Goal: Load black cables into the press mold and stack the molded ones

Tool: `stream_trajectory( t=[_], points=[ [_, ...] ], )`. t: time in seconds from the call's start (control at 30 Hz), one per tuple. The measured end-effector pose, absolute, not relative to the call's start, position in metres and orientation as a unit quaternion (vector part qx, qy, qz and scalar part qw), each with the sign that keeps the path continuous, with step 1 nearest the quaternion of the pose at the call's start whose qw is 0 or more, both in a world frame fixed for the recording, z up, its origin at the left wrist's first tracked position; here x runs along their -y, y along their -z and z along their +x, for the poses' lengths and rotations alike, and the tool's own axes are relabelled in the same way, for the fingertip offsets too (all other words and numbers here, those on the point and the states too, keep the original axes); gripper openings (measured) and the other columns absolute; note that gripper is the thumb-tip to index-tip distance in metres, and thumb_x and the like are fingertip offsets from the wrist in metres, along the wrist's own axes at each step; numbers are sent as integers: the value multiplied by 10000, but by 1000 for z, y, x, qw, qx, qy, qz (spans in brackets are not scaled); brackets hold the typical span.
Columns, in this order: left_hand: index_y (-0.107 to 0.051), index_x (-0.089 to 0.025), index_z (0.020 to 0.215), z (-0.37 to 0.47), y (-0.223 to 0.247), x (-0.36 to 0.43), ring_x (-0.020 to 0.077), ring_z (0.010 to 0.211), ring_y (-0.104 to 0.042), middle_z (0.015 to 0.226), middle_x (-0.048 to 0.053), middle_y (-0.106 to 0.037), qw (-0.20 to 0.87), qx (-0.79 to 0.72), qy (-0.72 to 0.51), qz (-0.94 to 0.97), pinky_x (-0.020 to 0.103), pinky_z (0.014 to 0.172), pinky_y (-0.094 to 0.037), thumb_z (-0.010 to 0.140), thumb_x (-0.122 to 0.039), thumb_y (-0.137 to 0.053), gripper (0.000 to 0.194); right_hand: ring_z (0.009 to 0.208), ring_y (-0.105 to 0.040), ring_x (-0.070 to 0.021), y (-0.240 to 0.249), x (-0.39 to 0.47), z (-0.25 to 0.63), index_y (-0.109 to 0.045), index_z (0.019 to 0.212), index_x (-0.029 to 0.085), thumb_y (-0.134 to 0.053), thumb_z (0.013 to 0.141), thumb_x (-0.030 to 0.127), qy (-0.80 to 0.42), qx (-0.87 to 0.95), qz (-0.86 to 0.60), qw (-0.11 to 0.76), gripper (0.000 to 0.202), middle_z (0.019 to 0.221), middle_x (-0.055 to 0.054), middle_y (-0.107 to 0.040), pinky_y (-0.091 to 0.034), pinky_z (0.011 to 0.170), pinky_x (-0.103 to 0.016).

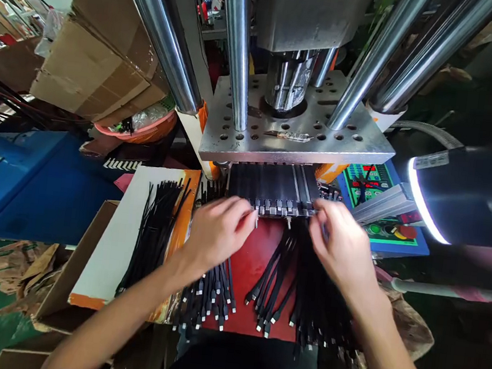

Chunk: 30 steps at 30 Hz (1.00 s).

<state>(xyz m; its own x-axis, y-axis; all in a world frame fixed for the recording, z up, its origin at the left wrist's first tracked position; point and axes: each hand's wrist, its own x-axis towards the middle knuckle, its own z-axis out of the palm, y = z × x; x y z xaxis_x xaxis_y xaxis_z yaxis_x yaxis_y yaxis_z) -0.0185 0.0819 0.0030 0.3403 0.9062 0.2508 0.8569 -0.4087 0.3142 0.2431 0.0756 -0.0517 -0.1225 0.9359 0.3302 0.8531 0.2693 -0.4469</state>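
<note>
A dark metal mould (268,181) sits under the steel plate of a press, with a row of small black cable connectors (279,206) with metal tips along its front edge. My left hand (223,226) is at the left end of this row, its thumb and forefinger pinched; whatever lies between them is hidden. At the right end, my right hand (340,237) is curled with fingertips against the mould's edge, and its contents cannot be made out. Below both hands, bundles of black cables (271,294) with silver plugs lie on a red surface (255,256).
The press plate (295,145) and its steel columns (239,47) stand just above and behind the hands. More black cables (155,221) lie on a white board at left. A control panel (370,184) and a lit ring lamp (424,199) are at right. Cardboard boxes (96,55) stand at left.
</note>
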Motion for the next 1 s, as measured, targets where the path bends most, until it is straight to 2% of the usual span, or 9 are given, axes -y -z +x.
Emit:
stream_trajectory(
  t=[0.07, 0.13, 0.23, 0.33, 0.43, 0.53, 0.67, 0.87, 1.0],
  points=[
    [-662, -226, 1011, -47, 9, -38, 223, 649, -729, 741, 18, -755, 83, -682, -130, 715, 307, 619, -465, 1092, -459, -571, 263, 885, -691, -311, 79, -17, 255, -648, 1217, 216, -483, 1103, 519, -106, 714, -646, 249, 364, 1013, -125, -703, -524, 752, -414],
    [-651, -212, 951, -65, 25, -14, 253, 645, -711, 714, 40, -735, 116, -748, -35, 653, 309, 593, -384, 1061, -451, -618, 265, 858, -673, -323, 102, 20, 258, -651, 1087, 219, -411, 1096, 635, -94, 685, -696, 192, 480, 960, -126, -679, -479, 661, -403],
    [-627, -208, 799, -72, 47, -12, 239, 691, -690, 715, 48, -715, 189, -744, 15, 641, 306, 630, -363, 1047, -336, -622, 279, 828, -656, -312, 117, 35, 256, -655, 918, 235, -300, 1100, 650, -77, 645, -743, 164, 576, 900, -119, -666, -446, 640, -393],
    [-615, -212, 740, -75, 52, -20, 187, 682, -641, 716, 15, -690, 215, -727, -12, 652, 291, 666, -378, 1073, -332, -561, 357, 771, -652, -275, 106, 30, 259, -693, 859, 234, -377, 1061, 683, -108, 608, -753, 226, 584, 878, -92, -698, -472, 692, -393],
    [-634, -202, 698, -77, 40, -17, 170, 650, -572, 671, 5, -627, 254, -720, -100, 637, 289, 660, -375, 1049, -399, -551, 411, 669, -624, -219, 81, 35, 260, -722, 839, 233, -576, 988, 684, -236, 563, -731, 304, 496, 806, -43, -712, -494, 659, -343],
    [-717, -187, 730, -64, 29, 1, 149, 561, -520, 598, -20, -555, 446, -655, -211, 573, 272, 590, -383, 995, -506, -590, 434, 624, -603, -181, 55, 55, 240, -714, 791, 230, -686, 980, 589, -399, 547, -648, 349, 407, 746, -14, -687, -481, 579, -275],
    [-767, -158, 776, -21, 28, 28, 126, 517, -527, 620, -19, -575, 631, -546, -285, 472, 247, 523, -404, 937, -550, -683, 432, 549, -522, -137, 45, 79, 190, -675, 726, 213, -640, 1046, 516, -508, 539, -558, 376, 442, 635, 11, -606, -433, 521, -235],
    [-681, -164, 631, 10, 36, 48, 95, 531, -468, 599, -27, -536, 621, -501, -322, 510, 231, 533, -348, 916, -341, -685, 335, 518, -505, -126, 55, 86, 187, -676, 690, 194, -633, 1038, 576, -588, 524, -529, 315, 518, 570, 13, -577, -416, 507, -236],
    [-610, -171, 566, 7, 39, 56, 93, 545, -438, 576, -32, -524, 602, -444, -295, 595, 243, 552, -313, 862, -235, -684, 312, 603, -591, -153, 44, 73, 201, -785, 847, 191, -778, 922, 604, -637, 481, -520, 305, 420, 729, -19, -678, -473, 519, -238]
  ],
)
